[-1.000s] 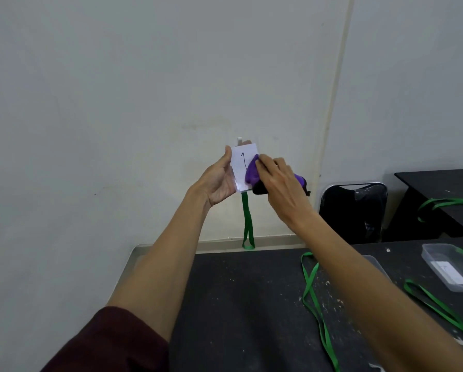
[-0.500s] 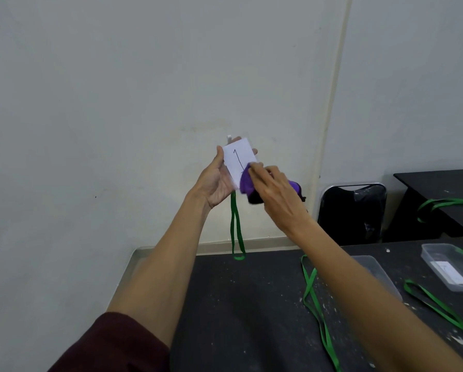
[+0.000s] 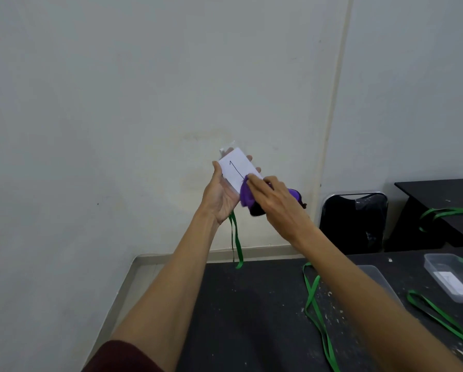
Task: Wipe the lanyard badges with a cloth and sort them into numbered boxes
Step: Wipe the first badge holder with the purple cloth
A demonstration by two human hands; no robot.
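1. Head view, centre of frame: cradles a white badge (image 3: pixel 237 169) marked "1" in the upturned left hand (image 3: pixel 222 196), thumb along the edge at 9 o'clock, fingertips curling past the edge at 2 o'clock.
2. Tilted long axis, from 11 o'clock down to 5 o'clock; green strap (image 3: pixel 235 237) hanging toward 6 o'clock, above the black table (image 3: pixel 252 318).
3. Grips a bunched purple cloth (image 3: pixel 248 197) in the right hand (image 3: pixel 276 202), fingers laid over it, pressing it onto the badge's lower corner; forearm entering from 4 o'clock.
4. Probably mid-wipe: bare face at 11 o'clock from the right fingertips, so likely a stroke up along that axis.
5. At 4 o'clock: clear labelled box (image 3: pixel 450 277), well apart, nearer the right hand; number unreadable.
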